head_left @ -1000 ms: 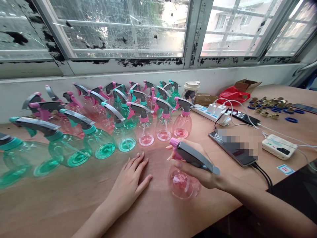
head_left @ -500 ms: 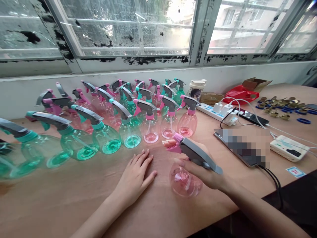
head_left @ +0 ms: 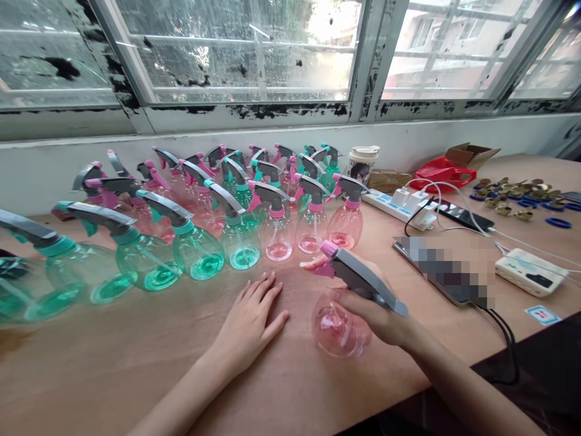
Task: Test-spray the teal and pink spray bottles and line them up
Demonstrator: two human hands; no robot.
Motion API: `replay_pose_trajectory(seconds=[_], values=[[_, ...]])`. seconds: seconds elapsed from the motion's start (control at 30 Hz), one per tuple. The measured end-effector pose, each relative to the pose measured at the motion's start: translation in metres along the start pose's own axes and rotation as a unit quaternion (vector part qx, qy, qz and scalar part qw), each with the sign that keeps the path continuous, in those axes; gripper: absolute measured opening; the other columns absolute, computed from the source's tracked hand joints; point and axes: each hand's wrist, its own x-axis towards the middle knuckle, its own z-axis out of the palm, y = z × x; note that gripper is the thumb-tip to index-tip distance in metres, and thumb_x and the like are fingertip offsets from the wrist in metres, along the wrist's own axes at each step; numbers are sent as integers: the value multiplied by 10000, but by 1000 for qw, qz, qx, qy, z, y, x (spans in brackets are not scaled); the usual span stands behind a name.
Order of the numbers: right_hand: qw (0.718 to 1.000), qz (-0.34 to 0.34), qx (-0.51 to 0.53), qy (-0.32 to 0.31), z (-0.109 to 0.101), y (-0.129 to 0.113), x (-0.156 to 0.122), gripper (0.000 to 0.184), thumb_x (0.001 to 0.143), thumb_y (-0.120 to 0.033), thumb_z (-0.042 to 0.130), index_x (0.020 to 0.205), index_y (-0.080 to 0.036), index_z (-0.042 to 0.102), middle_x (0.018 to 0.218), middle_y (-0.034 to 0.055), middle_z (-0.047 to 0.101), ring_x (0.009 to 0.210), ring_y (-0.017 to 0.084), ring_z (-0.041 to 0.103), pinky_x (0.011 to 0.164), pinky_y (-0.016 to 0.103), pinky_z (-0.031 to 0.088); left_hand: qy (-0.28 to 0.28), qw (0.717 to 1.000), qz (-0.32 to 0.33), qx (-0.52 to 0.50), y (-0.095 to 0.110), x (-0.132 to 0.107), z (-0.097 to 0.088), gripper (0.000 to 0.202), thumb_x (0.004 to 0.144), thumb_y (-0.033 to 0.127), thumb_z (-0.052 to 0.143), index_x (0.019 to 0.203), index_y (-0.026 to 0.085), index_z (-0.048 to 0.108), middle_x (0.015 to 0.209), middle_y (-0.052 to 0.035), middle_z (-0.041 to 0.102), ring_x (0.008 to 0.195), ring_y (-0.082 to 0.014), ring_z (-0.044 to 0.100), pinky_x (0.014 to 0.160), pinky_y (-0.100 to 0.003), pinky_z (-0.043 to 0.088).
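My right hand [head_left: 376, 309] is wrapped round the neck of a pink spray bottle [head_left: 340, 330], under its grey and pink trigger head. The bottle's nozzle points left, and a finger lies at the pink trigger. My left hand [head_left: 254, 315] rests flat on the table, palm down, its fingers stretched towards the rows of bottles. Just beyond it, a green spray bottle [head_left: 242, 245] and a pink spray bottle [head_left: 278, 236] stand upright in the front row. Another pink bottle [head_left: 345, 221] ends that row at the right.
Several more green and pink spray bottles crowd the left and back of the wooden table [head_left: 218, 387]. A paper cup [head_left: 363, 162], a power strip [head_left: 394, 206], a phone [head_left: 436, 272] with cables and a white box [head_left: 531, 271] are on the right. Behind them lies a red bag [head_left: 445, 175].
The view has shifted very slightly. My right hand still grips the pink spray bottle, with its thumb a little altered, and my left hand stays on the table.
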Motion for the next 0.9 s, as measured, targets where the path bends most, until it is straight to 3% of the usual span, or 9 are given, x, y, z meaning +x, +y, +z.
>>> replay_pose_trajectory(seconds=[0.27, 0.5, 0.57, 0.7, 0.9], values=[[999, 3, 33, 32, 4, -6, -2, 91, 864, -226, 628, 953, -220, 607, 887, 3, 646, 757, 145, 622, 704, 262, 513, 10, 1000, 13, 17, -3, 0, 2, 507, 1005, 478, 419, 1366, 135, 514, 1481, -161, 453, 1370, -313, 408, 1118, -528, 318], [998, -20, -11, 51, 4, -12, -3, 66, 884, -246, 612, 848, -193, 593, 772, -11, 600, 712, 126, 607, 671, 244, 502, 13, 1000, 17, 15, -3, 0, 1, 494, 1004, 481, 418, 1369, 158, 502, 1479, -148, 458, 1368, -304, 412, 1117, -519, 327], [998, -25, -5, 51, 4, -11, -5, 58, 879, -253, 620, 897, -198, 615, 832, 7, 641, 765, 145, 636, 704, 257, 523, 11, 1000, 17, 15, -3, 0, 2, 501, 1005, 480, 416, 1370, 148, 502, 1482, -152, 453, 1367, -309, 412, 1116, -524, 326], [998, -16, 25, 58, 2, -9, -9, 213, 874, -285, 631, 1081, -242, 636, 1010, 39, 695, 926, 202, 676, 788, 305, 570, 14, 1000, 16, 17, -3, 0, 2, 495, 1004, 483, 420, 1370, 161, 505, 1482, -143, 456, 1365, -307, 415, 1114, -519, 328], [995, -27, 55, 76, 1, -5, -8, 301, 865, -284, 624, 1165, -275, 642, 1042, 47, 708, 1005, 248, 685, 881, 399, 585, 9, 1000, 14, 17, -3, 0, 2, 503, 1005, 478, 421, 1372, 143, 503, 1486, -151, 448, 1366, -308, 411, 1117, -524, 320]])
